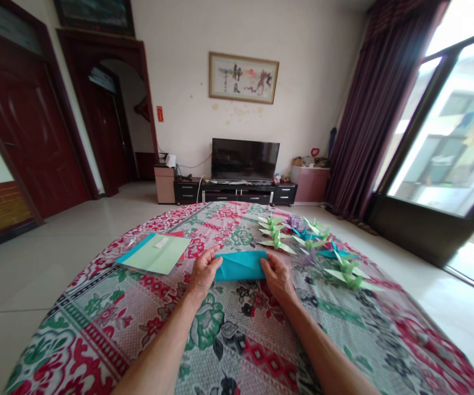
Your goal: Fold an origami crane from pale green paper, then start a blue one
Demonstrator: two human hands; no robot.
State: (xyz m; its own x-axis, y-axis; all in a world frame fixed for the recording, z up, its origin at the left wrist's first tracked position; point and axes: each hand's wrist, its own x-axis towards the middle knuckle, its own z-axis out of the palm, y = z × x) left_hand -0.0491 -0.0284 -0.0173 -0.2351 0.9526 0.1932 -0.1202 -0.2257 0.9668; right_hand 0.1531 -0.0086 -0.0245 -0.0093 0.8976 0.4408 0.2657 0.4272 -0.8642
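Observation:
A blue sheet of origami paper [241, 266], folded into a long rectangle with faint creases, is stretched between my two hands just over the patterned tablecloth. My left hand [204, 270] pinches its left end between thumb and fingers. At the right end, my right hand [277, 272] grips the paper the same way. Left of my hands lies a stack of square coloured paper [158, 253], light green on top with blue and red edges showing. Several folded paper cranes [276, 240] in green, blue and purple stand to the right, beyond my right hand.
The round table wears a flowered cloth [237, 340]. Past its far edge stand a television [245, 160] and a low black cabinet [237, 195]. A dark curtain [368, 109] and a glass door are at the right; wooden doors [27, 120] are at the left.

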